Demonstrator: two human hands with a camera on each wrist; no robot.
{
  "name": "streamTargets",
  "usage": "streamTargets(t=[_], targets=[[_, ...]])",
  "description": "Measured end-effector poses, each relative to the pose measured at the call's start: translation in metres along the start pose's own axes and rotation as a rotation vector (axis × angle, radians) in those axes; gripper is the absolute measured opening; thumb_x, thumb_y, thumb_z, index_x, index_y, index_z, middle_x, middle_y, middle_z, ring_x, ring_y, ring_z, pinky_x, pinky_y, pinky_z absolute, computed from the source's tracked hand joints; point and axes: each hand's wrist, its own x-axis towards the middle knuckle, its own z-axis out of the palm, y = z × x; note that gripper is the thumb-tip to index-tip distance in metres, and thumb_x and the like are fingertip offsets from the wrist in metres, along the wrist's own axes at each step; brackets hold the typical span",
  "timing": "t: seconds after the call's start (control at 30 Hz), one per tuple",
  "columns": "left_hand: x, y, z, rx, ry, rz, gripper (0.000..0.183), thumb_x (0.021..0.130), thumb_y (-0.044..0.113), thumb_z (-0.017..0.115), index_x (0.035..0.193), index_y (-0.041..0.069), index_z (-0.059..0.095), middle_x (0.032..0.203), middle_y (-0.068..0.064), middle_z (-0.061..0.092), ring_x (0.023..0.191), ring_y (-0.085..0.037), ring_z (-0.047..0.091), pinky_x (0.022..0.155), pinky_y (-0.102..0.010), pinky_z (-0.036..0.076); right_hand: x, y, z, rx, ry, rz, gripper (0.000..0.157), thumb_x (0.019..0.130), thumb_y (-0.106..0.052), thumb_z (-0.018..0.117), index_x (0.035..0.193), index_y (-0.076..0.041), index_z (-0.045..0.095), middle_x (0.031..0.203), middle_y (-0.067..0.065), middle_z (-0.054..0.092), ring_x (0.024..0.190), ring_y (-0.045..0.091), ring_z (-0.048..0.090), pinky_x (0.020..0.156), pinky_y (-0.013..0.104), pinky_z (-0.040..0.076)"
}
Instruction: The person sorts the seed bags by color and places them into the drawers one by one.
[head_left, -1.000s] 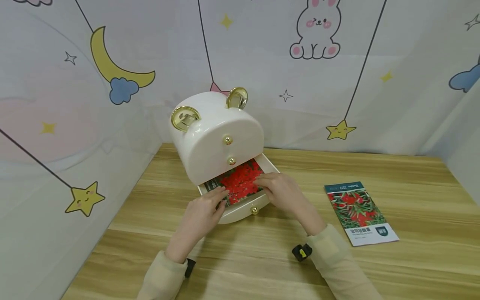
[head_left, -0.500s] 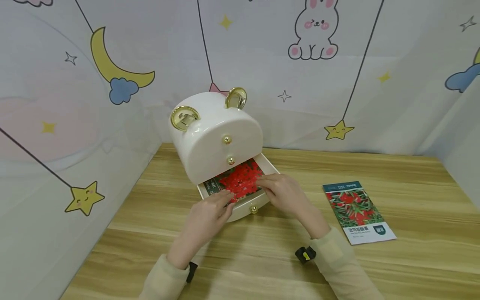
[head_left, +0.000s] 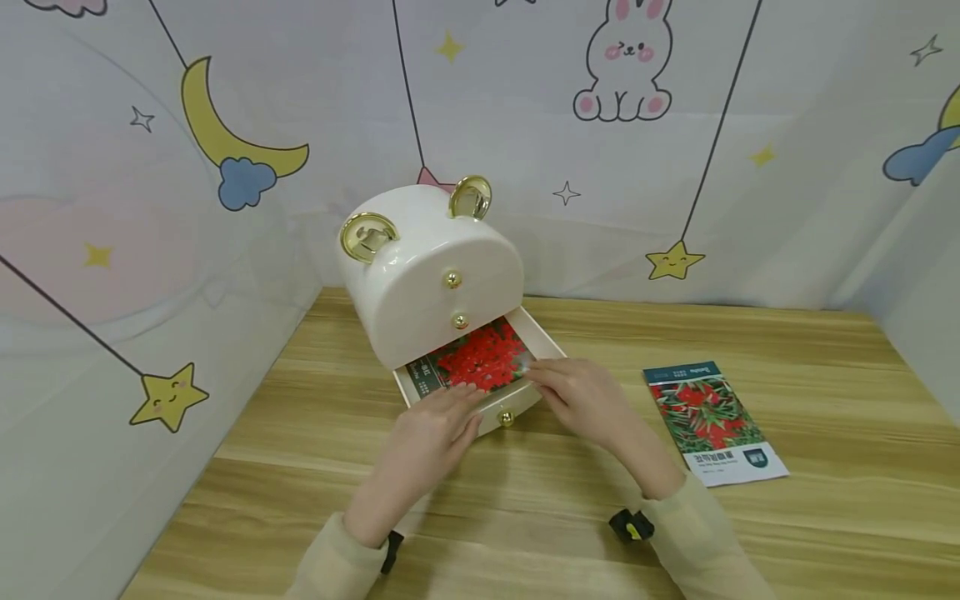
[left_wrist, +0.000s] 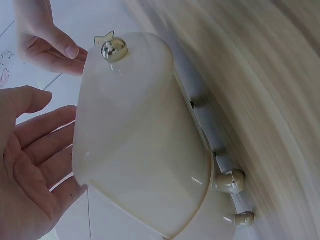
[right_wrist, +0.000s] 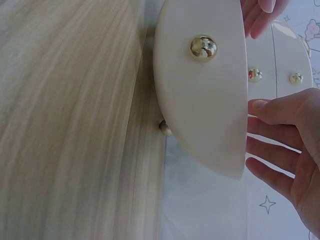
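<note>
A white rounded box (head_left: 420, 250) with gold ears and round gold knobs stands with its bottom drawer (head_left: 546, 337) pulled out. Inside the drawer lies a flat packet (head_left: 476, 358) printed with red flowers. My left hand (head_left: 429, 437) reaches over the drawer's front edge, its fingertips over the packet's near side. At the right front corner of the drawer, my right hand (head_left: 583, 398) has its fingertips by the packet's edge. Fingers of the right hand (right_wrist: 287, 145) look extended and spread in the right wrist view. The left hand's fingers (left_wrist: 50, 132) are loosely extended too, beside the drawer.
A second packet with red flowers (head_left: 712, 425) lies on the wooden table (head_left: 525, 525), right of the right hand. Behind the box hangs a white cloth (head_left: 525, 125) printed with stars, a moon and a rabbit. Another cloth wall (head_left: 247, 333) closes the left side.
Both hands have shifted right, the left one along the drawer's front edge. More of the packet's dark left end shows. The drawer stays out.
</note>
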Motion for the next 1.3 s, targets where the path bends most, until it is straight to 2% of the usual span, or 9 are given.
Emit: streamTargets(t=[0.27,0.47,0.77,1.13,1.3], targets=[[0.003,0.009,0.006,0.107,0.036,0.049,0.035,0.083,0.026,0.064,0.115,0.011,0.064,0.115,-0.005,0.066,0.107,-0.018,0.063,0.095,-0.036,0.049,-0.014,-0.002,-0.008,-0.051,0.043,-0.002,0.026,0.081,-0.015,0.067,0.107,-0.013,0.068,0.106,-0.001,0.069,0.098,0.017,0.065,0.084,0.033,0.053],[0.007,0.015,0.006,0.103,0.043,0.07,0.037,0.082,0.024,0.064,0.117,0.012,0.063,0.117,-0.004,0.065,0.11,-0.016,0.061,0.095,-0.035,0.049,-0.028,-0.004,-0.017,-0.102,0.034,0.035,0.026,0.082,-0.018,0.064,0.108,-0.017,0.068,0.107,-0.003,0.069,0.1,0.015,0.064,0.085,0.032,0.053],[0.017,0.028,0.008,0.097,0.031,0.132,0.037,0.085,0.027,0.061,0.118,0.011,0.062,0.122,-0.003,0.062,0.115,-0.016,0.058,0.099,-0.034,0.046,-0.048,-0.003,-0.023,-0.135,0.049,0.04,0.027,0.08,-0.021,0.068,0.106,-0.014,0.068,0.106,0.001,0.069,0.098,0.018,0.065,0.084,0.037,0.053],[0.029,0.045,0.022,0.1,0.064,0.229,0.034,0.084,0.026,0.06,0.116,0.014,0.064,0.117,0.0,0.065,0.113,-0.013,0.059,0.098,-0.032,0.046,-0.078,-0.003,-0.027,-0.15,0.028,0.074,0.026,0.078,-0.02,0.069,0.103,-0.015,0.069,0.105,0.001,0.069,0.098,0.018,0.065,0.084,0.037,0.053],[0.031,0.051,0.029,0.106,0.046,0.265,0.033,0.085,0.028,0.059,0.114,0.014,0.065,0.117,0.0,0.065,0.113,-0.013,0.059,0.099,-0.031,0.046,-0.087,-0.004,-0.028,-0.137,0.01,0.072,0.029,0.078,-0.021,0.069,0.106,-0.014,0.068,0.107,0.0,0.068,0.1,0.017,0.064,0.085,0.036,0.052]])
